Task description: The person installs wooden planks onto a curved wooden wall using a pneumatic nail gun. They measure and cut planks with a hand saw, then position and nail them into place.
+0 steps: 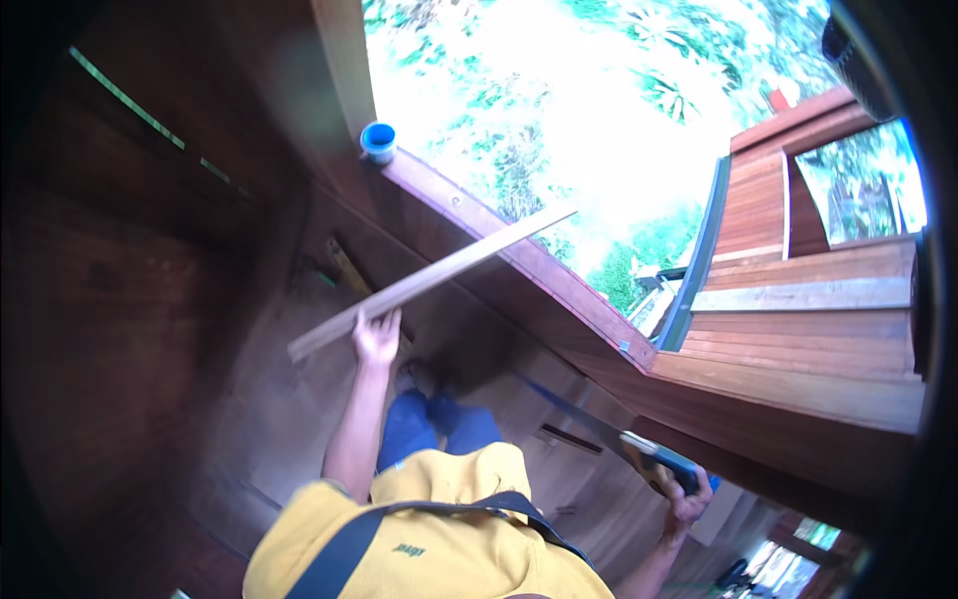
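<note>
My left hand point(376, 339) is closed round a long, narrow wooden strip point(439, 274) near its lower end. The strip slants up to the right, and its far end reaches across the window sill point(559, 280) into the bright opening. Low on the right, my right hand point(687, 502) grips a handsaw point(667, 457) by its blue and pale handle. The saw's long dark blade points up and left, above the floor and apart from the strip. Part of the grip is hidden by my fingers.
A small container with a blue inside point(378, 140) stands at the sill's left end. Behind the strip, a yellowish piece point(347, 266) lies low near the wall. Dark wooden boards point(110, 299) rise at left; a reddish plank wall point(798, 324) stands at right. Greenery shows outside.
</note>
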`<state>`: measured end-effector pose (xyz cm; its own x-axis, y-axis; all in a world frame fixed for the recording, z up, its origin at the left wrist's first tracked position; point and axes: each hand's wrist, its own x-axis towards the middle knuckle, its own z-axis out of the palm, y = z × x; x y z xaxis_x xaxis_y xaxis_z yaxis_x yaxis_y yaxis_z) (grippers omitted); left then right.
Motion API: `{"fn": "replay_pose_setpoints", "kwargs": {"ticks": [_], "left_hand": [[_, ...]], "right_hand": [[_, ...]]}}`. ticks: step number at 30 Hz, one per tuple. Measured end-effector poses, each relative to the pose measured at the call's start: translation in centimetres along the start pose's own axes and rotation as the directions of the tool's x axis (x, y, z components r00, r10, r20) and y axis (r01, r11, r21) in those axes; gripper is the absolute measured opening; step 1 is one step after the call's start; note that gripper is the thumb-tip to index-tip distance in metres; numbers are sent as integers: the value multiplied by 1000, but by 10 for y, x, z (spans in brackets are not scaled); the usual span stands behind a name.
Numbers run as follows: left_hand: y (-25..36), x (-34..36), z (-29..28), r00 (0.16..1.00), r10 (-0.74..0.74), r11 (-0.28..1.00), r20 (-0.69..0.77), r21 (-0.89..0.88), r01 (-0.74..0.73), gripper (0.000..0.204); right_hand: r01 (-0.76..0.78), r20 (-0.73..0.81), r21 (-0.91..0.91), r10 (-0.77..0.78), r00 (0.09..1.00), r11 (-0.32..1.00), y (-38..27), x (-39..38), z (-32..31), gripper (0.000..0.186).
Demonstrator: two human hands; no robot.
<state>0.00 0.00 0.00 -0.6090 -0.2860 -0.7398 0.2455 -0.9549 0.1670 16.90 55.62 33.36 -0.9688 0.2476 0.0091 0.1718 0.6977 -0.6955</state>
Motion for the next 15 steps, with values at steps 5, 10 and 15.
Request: {"fn": "replay_pose_setpoints", "kwargs": {"ticks": [5,10,15], "left_hand": [[-71,13,4,998,-52,998,-38,37,53,44],[-130,45,3,998,-31,999,46,24,30,41],[-150,49,-11,999,-22,998,-47,-60,19,41]], "right_hand": [[-12,2,664,14,1000,747,-57,23,-1,34],[-162,278,654,-36,960,739,-60,62,99,31],[1,356,324,-123,926,946,-63,72,160,21]]}}
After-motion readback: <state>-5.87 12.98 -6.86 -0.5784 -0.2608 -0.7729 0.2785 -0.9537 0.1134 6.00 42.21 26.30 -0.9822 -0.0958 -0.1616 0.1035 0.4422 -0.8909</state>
